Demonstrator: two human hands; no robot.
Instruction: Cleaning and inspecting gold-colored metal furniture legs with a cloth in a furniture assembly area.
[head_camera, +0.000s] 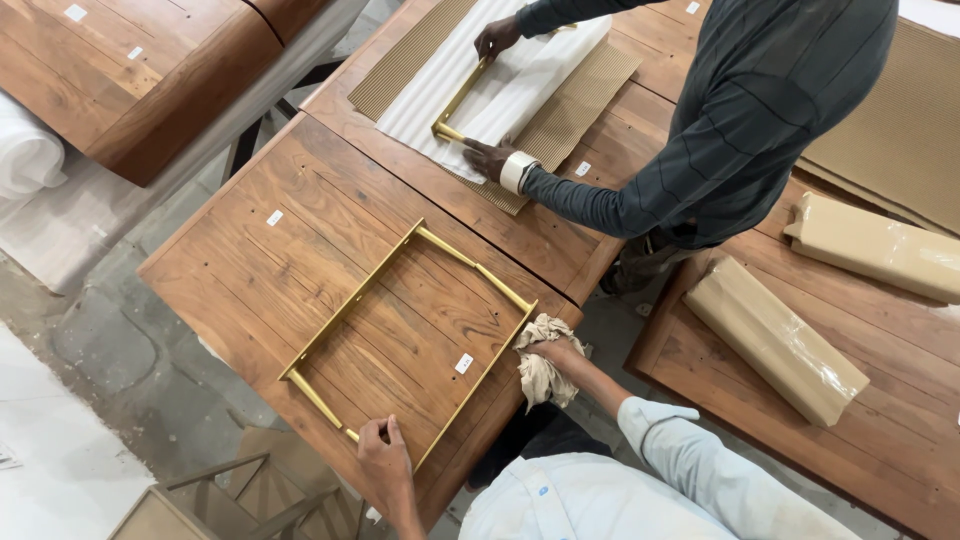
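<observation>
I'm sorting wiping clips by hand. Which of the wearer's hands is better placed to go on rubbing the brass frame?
Probably the right hand: it grips the cloth at a corner of the brass frame. The left hand is bare, pressing down the frame's near end on the wooden table.

The person wears a pale blue long-sleeved shirt (590, 500) of light woven cloth, with 1 small round blue mark on the chest. The right sleeve (680, 450) is creased and rolled back at the cuff, leaving the forearm bare. Dark trousers (530, 435) show below the shirt. The left arm is bare up to the frame edge. No gloves, rings or watch on either hand.
</observation>
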